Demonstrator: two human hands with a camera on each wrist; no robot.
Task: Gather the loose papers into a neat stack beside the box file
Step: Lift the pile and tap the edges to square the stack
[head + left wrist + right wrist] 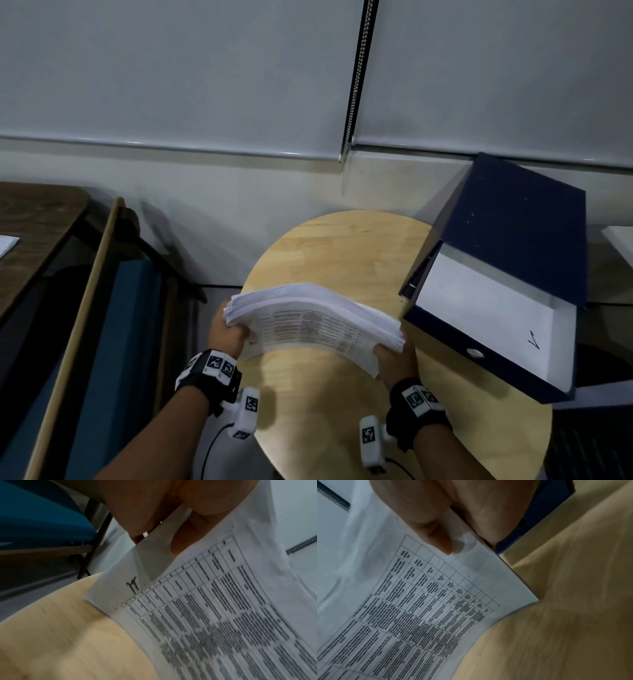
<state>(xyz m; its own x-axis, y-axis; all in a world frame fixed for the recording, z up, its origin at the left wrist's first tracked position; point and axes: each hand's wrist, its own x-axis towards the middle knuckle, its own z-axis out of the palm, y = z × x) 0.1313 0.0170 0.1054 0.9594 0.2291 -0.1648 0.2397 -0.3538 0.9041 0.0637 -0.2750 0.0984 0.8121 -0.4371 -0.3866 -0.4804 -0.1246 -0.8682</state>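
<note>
A thick stack of white papers [311, 320] with a printed table on its near face is held up on edge over the round wooden table [342, 246]. My left hand [227, 334] grips the stack's left end, thumb on the printed face. My right hand [394, 358] grips the right end the same way. The stack bows upward in the middle. The printed page [214, 615] fills the left wrist view, and the same page [412, 615] shows in the right wrist view. A dark blue box file [507, 274] lies open at the table's right, close to my right hand.
A blue-seated chair [113, 342] with a wooden frame stands left of the table. A dark wooden desk [30, 233] with a sheet on it is at far left. Window blinds [178, 75] and a bead chain [356, 82] hang behind.
</note>
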